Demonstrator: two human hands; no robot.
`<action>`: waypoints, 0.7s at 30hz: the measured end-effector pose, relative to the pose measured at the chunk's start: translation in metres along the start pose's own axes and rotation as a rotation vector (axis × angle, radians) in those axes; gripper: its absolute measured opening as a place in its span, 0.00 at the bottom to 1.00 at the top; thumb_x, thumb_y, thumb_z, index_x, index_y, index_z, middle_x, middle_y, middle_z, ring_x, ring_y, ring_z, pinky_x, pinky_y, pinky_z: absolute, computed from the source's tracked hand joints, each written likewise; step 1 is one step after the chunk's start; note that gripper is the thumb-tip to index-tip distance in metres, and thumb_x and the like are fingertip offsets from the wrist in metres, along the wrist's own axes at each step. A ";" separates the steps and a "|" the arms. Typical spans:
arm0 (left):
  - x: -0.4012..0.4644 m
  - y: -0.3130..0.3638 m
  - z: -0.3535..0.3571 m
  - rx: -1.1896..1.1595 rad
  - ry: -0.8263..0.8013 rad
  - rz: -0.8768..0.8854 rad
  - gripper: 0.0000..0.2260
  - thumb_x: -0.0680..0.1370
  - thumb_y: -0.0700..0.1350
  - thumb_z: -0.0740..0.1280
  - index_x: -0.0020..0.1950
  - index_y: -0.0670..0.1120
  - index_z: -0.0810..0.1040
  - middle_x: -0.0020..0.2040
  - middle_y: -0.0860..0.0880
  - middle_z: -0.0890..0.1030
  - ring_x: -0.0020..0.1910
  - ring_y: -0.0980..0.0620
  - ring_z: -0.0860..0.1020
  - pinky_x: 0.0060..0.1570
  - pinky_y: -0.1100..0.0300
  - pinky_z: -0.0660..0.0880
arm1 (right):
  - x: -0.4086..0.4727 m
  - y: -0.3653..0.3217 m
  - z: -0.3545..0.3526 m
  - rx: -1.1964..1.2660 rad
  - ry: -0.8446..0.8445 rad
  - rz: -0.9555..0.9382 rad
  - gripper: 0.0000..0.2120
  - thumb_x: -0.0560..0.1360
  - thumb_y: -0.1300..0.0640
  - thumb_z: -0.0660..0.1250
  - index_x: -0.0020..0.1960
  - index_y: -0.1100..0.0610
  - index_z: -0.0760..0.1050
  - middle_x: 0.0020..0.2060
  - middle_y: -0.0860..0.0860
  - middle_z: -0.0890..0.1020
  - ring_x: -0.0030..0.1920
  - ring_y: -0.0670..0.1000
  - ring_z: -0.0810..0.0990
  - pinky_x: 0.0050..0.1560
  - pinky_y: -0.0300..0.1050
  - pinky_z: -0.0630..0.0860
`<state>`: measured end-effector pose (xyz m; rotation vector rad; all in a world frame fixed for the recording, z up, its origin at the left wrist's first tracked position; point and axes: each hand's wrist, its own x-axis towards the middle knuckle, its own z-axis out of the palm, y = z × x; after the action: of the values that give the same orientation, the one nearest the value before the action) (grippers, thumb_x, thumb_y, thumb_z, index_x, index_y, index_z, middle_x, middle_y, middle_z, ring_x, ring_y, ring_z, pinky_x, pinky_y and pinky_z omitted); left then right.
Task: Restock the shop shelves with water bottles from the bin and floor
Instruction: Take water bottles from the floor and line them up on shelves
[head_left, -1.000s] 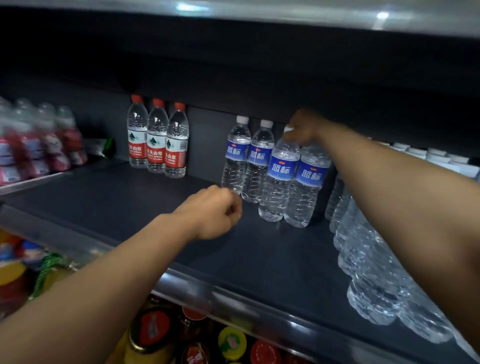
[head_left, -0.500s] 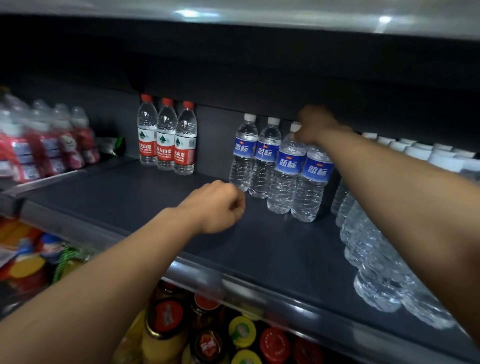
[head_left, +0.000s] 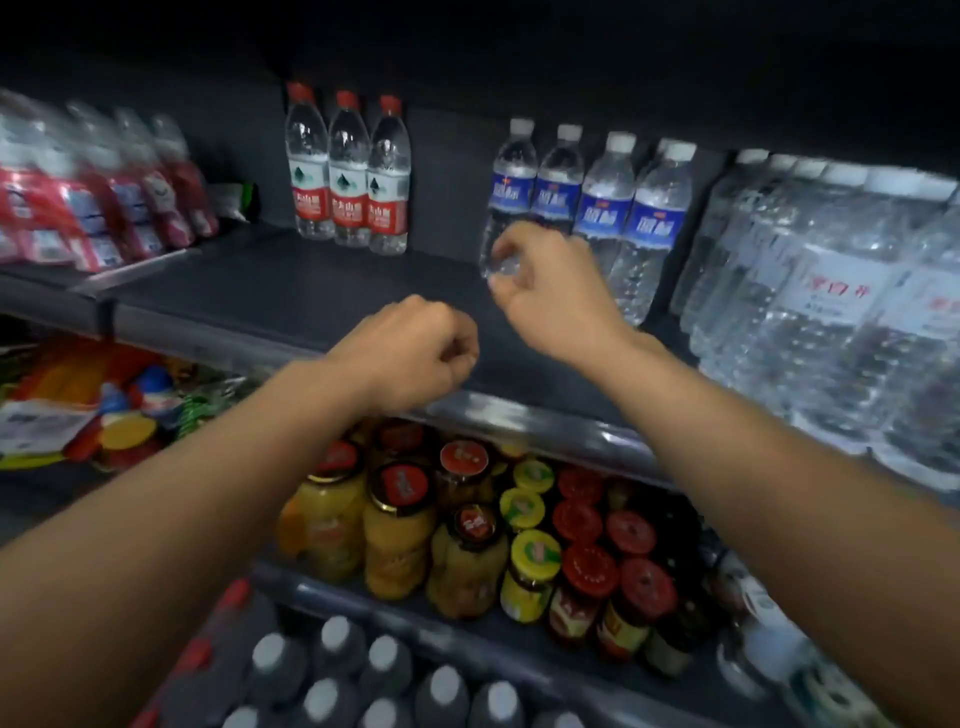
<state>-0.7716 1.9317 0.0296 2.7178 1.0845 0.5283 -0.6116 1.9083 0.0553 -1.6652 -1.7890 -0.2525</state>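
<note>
Several blue-label water bottles (head_left: 605, 208) with white caps stand in a row at the back of the dark shelf (head_left: 291, 296). My right hand (head_left: 553, 293) hovers in front of their lower halves with loosely curled fingers and holds nothing. The base of the leftmost bottle (head_left: 511, 176) shows behind its thumb. My left hand (head_left: 415, 353) is a closed fist over the shelf's front edge, also holding nothing. Three red-capped, red-label water bottles (head_left: 345, 171) stand further left at the back.
Large clear water bottles (head_left: 831, 301) fill the shelf's right side. Red-wrapped packs (head_left: 78, 208) sit at the left. Below, jars of fruit with red and yellow lids (head_left: 415, 519) crowd a shelf, and dark bottles with grey caps (head_left: 384, 675) stand lowest.
My right hand has let go of the blue-label bottle's top and pulled back toward me. The view has tipped down, bringing the lower shelves into sight. The left fist stays put.
</note>
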 end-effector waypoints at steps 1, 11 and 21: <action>-0.011 -0.005 0.001 0.006 -0.003 0.003 0.05 0.77 0.47 0.65 0.49 0.52 0.80 0.44 0.52 0.80 0.48 0.46 0.78 0.50 0.48 0.76 | -0.017 -0.008 0.011 0.028 -0.029 -0.004 0.09 0.74 0.55 0.65 0.55 0.54 0.74 0.38 0.54 0.78 0.45 0.58 0.78 0.47 0.52 0.76; -0.162 -0.076 0.047 -0.030 -0.308 -0.244 0.04 0.76 0.46 0.63 0.46 0.50 0.77 0.43 0.48 0.79 0.46 0.41 0.78 0.45 0.48 0.76 | -0.156 -0.081 0.119 0.230 -0.403 0.028 0.08 0.74 0.59 0.65 0.53 0.54 0.74 0.34 0.47 0.74 0.39 0.56 0.78 0.36 0.49 0.74; -0.264 -0.057 0.088 -0.194 -0.638 -0.551 0.05 0.78 0.44 0.59 0.43 0.50 0.73 0.51 0.46 0.79 0.51 0.44 0.77 0.49 0.53 0.74 | -0.255 -0.134 0.148 0.270 -0.898 0.177 0.08 0.75 0.60 0.63 0.53 0.55 0.75 0.45 0.54 0.82 0.47 0.55 0.80 0.42 0.43 0.70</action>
<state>-0.9518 1.7880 -0.1363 2.0399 1.3935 -0.2870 -0.7981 1.7626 -0.1662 -1.8515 -2.1154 0.9133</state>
